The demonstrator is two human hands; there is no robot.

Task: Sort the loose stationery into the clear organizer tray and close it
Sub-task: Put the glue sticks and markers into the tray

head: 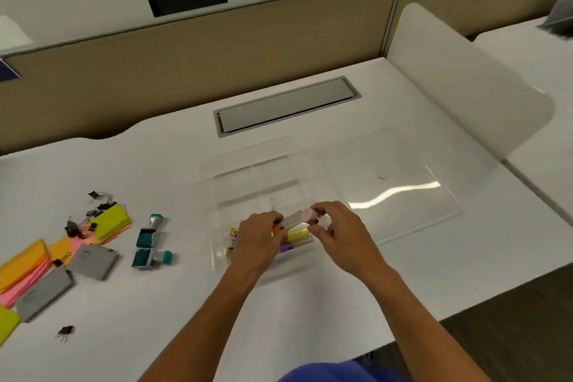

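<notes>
A clear organizer tray (pixel 248 170) lies in the middle of the white desk, its clear lid (pixel 400 183) flat on the desk to its right. My left hand (pixel 260 239) and my right hand (pixel 338 226) hover over the tray's near compartment. Between them they hold highlighters (pixel 302 219); a pink cap and a silvery barrel show. Yellow, purple and orange highlighters (pixel 296 236) lie in that near compartment, partly hidden by my hands. The far compartments look empty.
Loose stationery lies at the left: black binder clips (pixel 90 217), sticky note pads (pixel 113 222) in yellow, orange and pink, grey pads (pixel 91 260), teal staple boxes (pixel 148 245). One binder clip (pixel 65 332) sits alone near the front edge. A white divider (pixel 465 80) stands on the right.
</notes>
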